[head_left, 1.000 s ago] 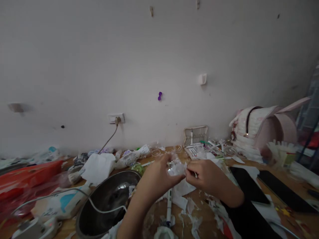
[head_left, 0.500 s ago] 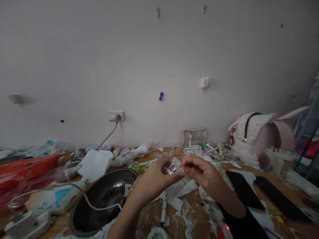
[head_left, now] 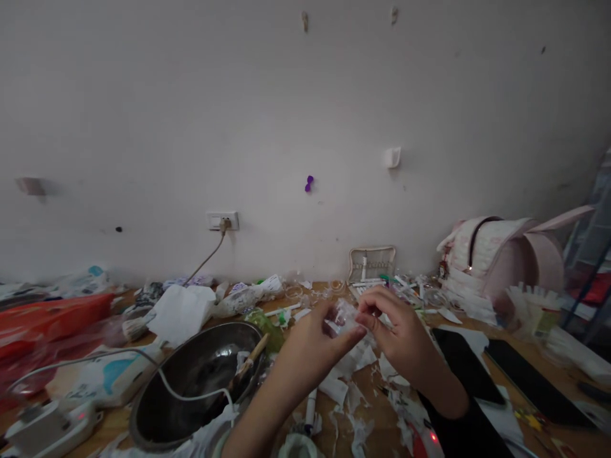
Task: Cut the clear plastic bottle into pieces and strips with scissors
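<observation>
Above the middle of the cluttered table, my left hand [head_left: 322,337] curls its fingers and thumb around a clear, shiny piece of plastic [head_left: 344,314]. I cannot make out its exact kind. My right hand [head_left: 390,326] meets it from the right, thumb and fingertips pinched at its edge. What lies inside that pinch is hidden by the fingers. Beneath the hands are torn scraps of white paper [head_left: 334,388] and a capped white marker [head_left: 310,410].
To the left, a dark metal bowl [head_left: 167,407] holds a wooden-handled brush [head_left: 252,355], with a white cable [head_left: 176,395] across it. Two black phones [head_left: 465,366] lie right. Behind stand a marker stand [head_left: 372,264] and a pink-white backpack [head_left: 496,267] against the wall.
Both hands have shifted slightly to the right together with the clear plastic. My right fingers have bent more and pinch closer at its edge. More of the brush in the bowl shows.
</observation>
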The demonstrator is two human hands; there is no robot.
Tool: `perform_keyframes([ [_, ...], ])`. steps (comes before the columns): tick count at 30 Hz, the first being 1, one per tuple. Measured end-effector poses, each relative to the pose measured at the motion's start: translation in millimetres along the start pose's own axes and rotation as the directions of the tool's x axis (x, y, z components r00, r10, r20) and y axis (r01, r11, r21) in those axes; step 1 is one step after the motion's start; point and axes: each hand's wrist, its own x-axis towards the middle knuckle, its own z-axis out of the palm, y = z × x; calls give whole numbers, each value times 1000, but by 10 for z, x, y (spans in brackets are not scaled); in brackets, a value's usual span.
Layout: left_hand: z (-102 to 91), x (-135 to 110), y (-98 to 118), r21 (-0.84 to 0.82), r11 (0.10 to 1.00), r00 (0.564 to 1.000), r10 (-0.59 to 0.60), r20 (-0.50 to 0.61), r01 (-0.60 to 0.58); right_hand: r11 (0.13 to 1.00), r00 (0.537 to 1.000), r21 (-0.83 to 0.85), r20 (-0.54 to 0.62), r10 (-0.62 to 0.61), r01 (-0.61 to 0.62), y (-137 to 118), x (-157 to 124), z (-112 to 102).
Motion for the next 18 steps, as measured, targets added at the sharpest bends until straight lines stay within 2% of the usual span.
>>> perform_keyframes([
  [2,70,23,-30,-177,984,996,21,88,-5,998,997,5,-40,-66,67,-26,5,-7],
  [5,168,70,-84,-444,894,970,56,236,57,993,983,13,-145,-111,114,-52,-7,9],
  [10,213,90,-119,-601,795,957,101,272,87,991,966,73,-245,-87,108,-60,-52,69],
  [12,256,71,-128,-644,751,948,82,307,144,973,952,215,-307,-13,82,-86,-46,66],
  [13,298,57,-138,-668,716,939,53,341,202,941,933,328,-358,39,87,-110,-40,46],
  [15,419,28,-168,-712,602,900,-26,436,362,830,861,537,-485,156,152,-178,-43,-43],
  [16,482,15,-183,-705,571,875,-49,481,420,809,816,555,-549,181,194,-215,-61,-113],
  [17,536,3,-194,-692,573,858,-37,512,438,843,764,496,-621,177,208,-247,-95,-197],
  [18,569,-5,-197,-692,584,853,-3,521,425,930,707,315,-701,95,187,-269,-144,-290],
])
